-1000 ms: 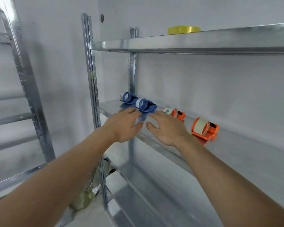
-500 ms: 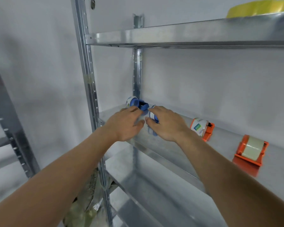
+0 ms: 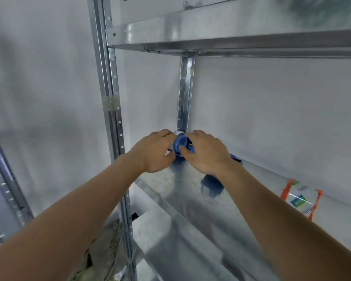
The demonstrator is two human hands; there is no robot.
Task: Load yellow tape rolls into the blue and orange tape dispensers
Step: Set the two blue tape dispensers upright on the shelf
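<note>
At the back left corner of the middle shelf point(image 3: 170, 191), both hands met on a blue dispenser point(image 3: 180, 144). The left hand point(image 3: 156, 153) curled around its left side, and the right hand point(image 3: 206, 154) gripped it from the right, thumb against the blue hub. An orange dispenser point(image 3: 300, 199) stood farther right on the same shelf, well apart.

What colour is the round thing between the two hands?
Blue. The tape dispenser the left hand and right hand grip shows best in the head view.
</note>
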